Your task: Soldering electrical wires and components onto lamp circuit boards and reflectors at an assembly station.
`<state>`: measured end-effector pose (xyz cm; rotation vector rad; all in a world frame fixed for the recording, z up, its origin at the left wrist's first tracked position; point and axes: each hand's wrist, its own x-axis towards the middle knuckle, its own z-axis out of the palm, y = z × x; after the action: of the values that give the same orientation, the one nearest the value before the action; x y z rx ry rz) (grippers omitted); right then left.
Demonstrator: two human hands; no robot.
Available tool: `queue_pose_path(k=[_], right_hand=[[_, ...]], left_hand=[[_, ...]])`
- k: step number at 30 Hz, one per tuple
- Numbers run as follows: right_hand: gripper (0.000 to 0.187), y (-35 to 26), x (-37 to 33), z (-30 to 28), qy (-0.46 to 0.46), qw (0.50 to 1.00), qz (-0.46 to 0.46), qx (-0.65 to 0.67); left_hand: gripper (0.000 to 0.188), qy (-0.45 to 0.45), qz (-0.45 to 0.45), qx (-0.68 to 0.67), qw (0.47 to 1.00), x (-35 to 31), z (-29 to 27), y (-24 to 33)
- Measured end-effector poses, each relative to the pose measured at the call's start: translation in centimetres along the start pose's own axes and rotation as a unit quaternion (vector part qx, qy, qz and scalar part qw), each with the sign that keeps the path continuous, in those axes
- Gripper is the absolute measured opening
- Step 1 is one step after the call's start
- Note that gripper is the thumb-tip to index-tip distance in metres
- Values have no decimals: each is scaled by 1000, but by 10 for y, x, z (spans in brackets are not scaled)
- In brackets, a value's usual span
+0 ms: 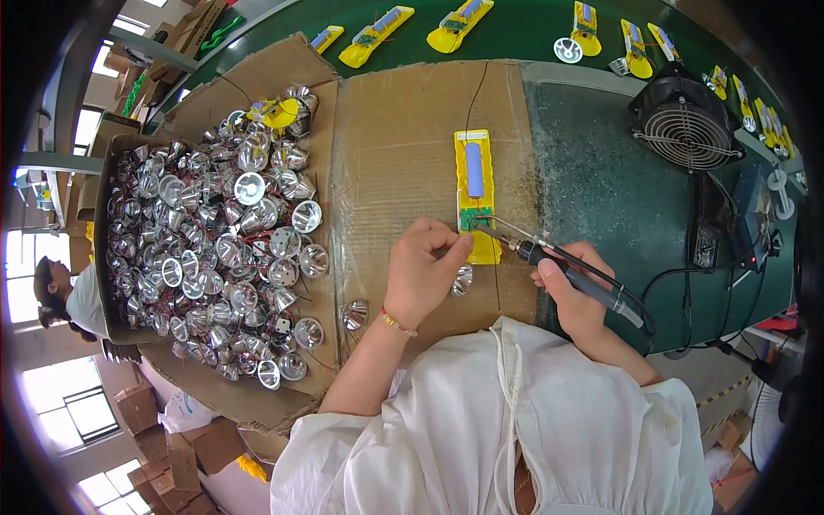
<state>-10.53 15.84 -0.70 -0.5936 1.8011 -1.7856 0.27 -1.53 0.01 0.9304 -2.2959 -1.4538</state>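
A yellow flashlight housing [484, 251] lies lengthwise on the cardboard in front of me. It holds a blue cylindrical battery [475, 170] and a small green circuit board [475, 218]. My right hand [570, 279] grips a soldering iron [579, 275], with a thin metal tube along its front; its tip reaches the board. Thumb and fingers of my left hand [427, 266] are pinched together at the board's left edge; whatever they hold is too small to make out. A silver reflector cup [463, 281] sits just below those fingers, partly covered by them.
A cardboard box [129, 330] heaped with silver reflector cups [227, 251] stands at left, with a yellow housing [275, 112] on top. More yellow housings [460, 26] line the far green bench. A black fan [687, 124] and cables sit at right. Another person [81, 296] is at far left.
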Motion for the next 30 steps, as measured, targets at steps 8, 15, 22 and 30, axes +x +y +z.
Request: queue_pose_path(k=[8, 15, 22, 30], right_hand=[[14, -7, -3, -1, 50, 996, 42, 62], [17, -7, -1, -16, 92, 993, -12, 74], [13, 3, 1, -42, 138, 989, -16, 55], [11, 9, 11, -48, 137, 987, 45, 66]], left_hand=[[13, -2, -3, -3, 1000, 1, 0, -3], [13, -2, 0, -3, 1000, 3, -1, -2], [21, -3, -134, -119, 984, 4, -12, 5], [19, -48, 75, 180, 980, 175, 30, 64]])
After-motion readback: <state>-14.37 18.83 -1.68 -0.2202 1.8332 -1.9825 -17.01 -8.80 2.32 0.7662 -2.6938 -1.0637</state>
